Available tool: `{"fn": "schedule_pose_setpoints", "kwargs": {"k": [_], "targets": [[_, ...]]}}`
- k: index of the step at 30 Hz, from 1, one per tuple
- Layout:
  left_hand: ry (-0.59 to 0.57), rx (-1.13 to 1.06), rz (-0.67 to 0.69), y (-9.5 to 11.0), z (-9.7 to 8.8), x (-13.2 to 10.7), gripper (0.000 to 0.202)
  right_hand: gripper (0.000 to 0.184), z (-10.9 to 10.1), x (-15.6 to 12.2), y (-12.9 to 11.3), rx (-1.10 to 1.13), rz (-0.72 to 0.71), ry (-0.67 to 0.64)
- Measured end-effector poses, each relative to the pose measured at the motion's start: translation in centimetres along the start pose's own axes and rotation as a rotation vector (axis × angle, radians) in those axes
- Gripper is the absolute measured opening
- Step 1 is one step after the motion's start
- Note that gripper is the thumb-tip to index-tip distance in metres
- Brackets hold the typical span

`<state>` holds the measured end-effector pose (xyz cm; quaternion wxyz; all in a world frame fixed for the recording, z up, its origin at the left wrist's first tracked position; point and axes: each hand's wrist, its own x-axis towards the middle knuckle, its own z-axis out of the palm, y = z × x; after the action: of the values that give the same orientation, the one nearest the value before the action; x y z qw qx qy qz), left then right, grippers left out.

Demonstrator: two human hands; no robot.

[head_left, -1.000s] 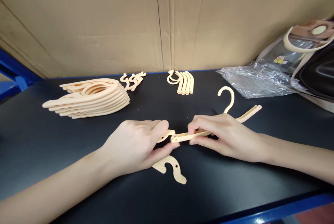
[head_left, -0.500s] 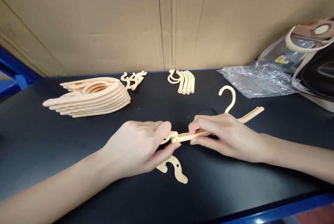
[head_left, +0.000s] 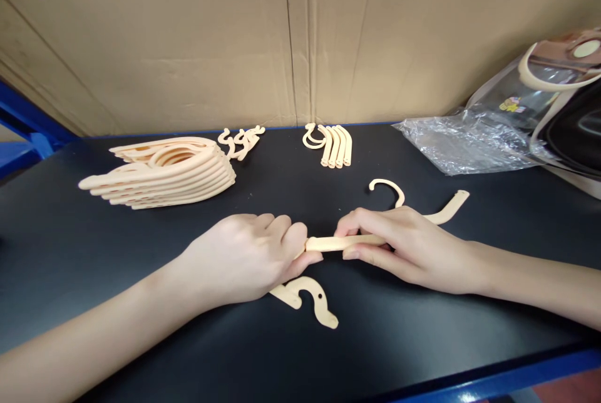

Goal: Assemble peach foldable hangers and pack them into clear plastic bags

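Observation:
My right hand (head_left: 404,243) pinches a cream plastic clothes hanger (head_left: 328,244) whose bar lies across between my hands. Its curved hook (head_left: 392,187) rises behind that hand, and the bar's far end sticks out to the right. My left hand (head_left: 253,256) is closed on a hanger arm piece that its fingers mostly hide. The two pieces meet at the left thumb tip; whether they are joined cannot be seen. Under the left hand, a loose notched hanger arm piece (head_left: 319,306) with a small hole lies on the black table.
A stack of cream hanger pieces (head_left: 188,178) sits at the back left. Behind it are several small notched pieces (head_left: 241,143). Curved bars and hooks (head_left: 335,146) lie at the back middle. Clear plastic wrap (head_left: 469,143) and a transparent bag (head_left: 507,99) are at the right.
The hanger in my right hand has rolled over: its grooved side with the hole faced me before, now a smooth side does. The hook has swung left and lower.

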<state>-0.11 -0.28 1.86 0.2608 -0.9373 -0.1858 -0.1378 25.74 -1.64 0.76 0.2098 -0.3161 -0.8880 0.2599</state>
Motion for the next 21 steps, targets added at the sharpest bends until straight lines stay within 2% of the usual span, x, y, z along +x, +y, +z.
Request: {"fn": "schedule_pose_setpoints", "kwargs": {"k": [5,8,13,17,21], "targets": [[0.096,0.023,-0.011,0.0,0.5,-0.2,0.038,0.014,0.0,0.0,0.1,-0.017,-0.045,0.047],[0.121,-0.065,-0.03,-0.2,0.5,-0.3,0.028,0.019,-0.4,0.2,0.5,-0.153,-0.105,0.088],[0.1,-0.059,0.025,-1.1,0.1,-0.2,0.019,0.031,-2.5,0.6,2.7,-0.532,-0.237,0.136],[0.027,-0.03,0.097,-2.0,0.0,-0.3,0.019,0.032,-4.7,0.8,4.8,-0.67,-0.287,0.093],[0.032,-0.024,0.062,-2.2,-0.2,-0.5,0.018,0.035,-5.7,0.8,5.7,-0.73,-0.294,0.12]]}}
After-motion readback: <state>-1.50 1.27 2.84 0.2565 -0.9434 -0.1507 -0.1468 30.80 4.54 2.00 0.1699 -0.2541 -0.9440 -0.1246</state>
